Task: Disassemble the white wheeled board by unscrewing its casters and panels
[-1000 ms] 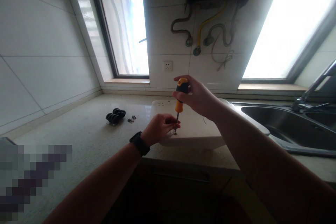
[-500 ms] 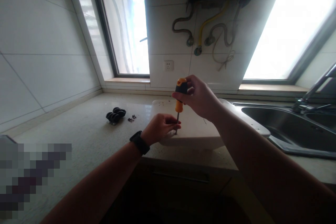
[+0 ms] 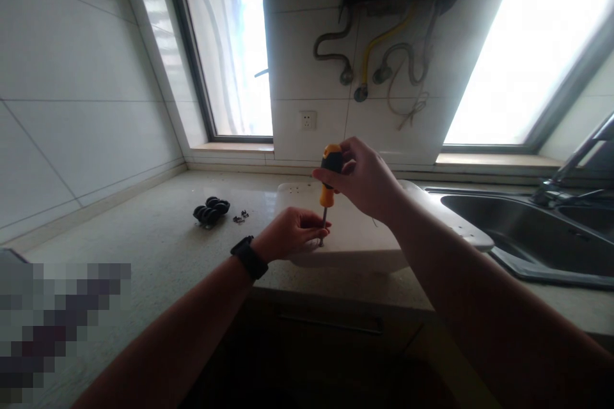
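My right hand (image 3: 367,176) is closed round the orange and black handle of a screwdriver (image 3: 329,182), which stands upright. Its tip meets a screw (image 3: 320,243) on a white plastic board (image 3: 364,233) lying on the counter. My left hand (image 3: 290,233), with a black watch on the wrist, pinches the shaft and screw near the tip and rests on the board.
Black caster wheels (image 3: 211,211) and a few loose screws (image 3: 240,216) lie on the stone counter (image 3: 158,249) to the left. A steel sink (image 3: 527,230) with a tap (image 3: 575,169) sits at the right. Tiled walls, a socket (image 3: 307,120) and windows stand behind.
My right hand has turned slightly on the screwdriver handle. My left hand and the board stay where they were.
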{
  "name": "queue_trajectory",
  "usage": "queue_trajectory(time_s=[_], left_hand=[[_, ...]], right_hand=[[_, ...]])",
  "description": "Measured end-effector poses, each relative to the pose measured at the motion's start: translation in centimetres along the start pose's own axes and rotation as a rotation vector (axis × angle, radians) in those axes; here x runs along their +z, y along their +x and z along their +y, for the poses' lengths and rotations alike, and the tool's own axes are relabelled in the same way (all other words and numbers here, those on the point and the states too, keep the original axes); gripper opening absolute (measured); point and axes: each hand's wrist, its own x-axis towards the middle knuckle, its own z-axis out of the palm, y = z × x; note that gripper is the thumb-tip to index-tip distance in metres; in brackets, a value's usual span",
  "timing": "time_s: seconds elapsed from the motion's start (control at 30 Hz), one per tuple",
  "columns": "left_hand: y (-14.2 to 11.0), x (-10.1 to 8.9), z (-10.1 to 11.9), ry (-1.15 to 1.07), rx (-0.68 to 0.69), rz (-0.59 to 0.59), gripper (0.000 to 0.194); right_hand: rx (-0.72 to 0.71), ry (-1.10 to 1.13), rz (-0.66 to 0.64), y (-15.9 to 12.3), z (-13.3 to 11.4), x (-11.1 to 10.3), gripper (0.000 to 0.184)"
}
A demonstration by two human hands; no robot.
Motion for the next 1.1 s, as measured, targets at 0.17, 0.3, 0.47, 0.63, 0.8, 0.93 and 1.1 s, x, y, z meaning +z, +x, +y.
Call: queue_trajectory(time_s=[0.17,0.3,0.47,0.63,0.8,0.93,1.1], left_hand=[[-0.1,0.1,0.5,-0.031,-0.014,-0.028,0.024],[-0.1,0.2,0.4,-0.069,-0.04,-0.07,0.031],[-0.1,0.2,0.0,-0.102,-0.038,-0.107,0.031],[0.0,0.5,-0.4,-0.067,-0.055,0.017,0.022],[-0.1,1.1,-0.4,-0.093,-0.113,0.078,0.027],[-0.1,1.5,-0.4,-0.102,-0.126,0.122,0.031],[0.0,1.7,-0.2,-0.044,-0.092,0.189,0.032]], right_hand=[[0.033,-0.137,0.068,-0.5,-1.1,-0.3,0.058],[0.059,-0.192,0.1,-0.7,-1.4,-0.2,0.06],[0.102,0.044,0.004,-0.2,-0.6,0.2,0.053],[0.148,0.553,-0.219,-0.2,-0.6,0.3,0.037],[0.062,0.354,-0.2,-0.4,-1.2,0.3,0.035],[0.015,0.193,-0.102,-0.1,-0.8,0.4,0.048],[0.082,0.378,-0.11,0.2,-0.2,0.6,0.05]])
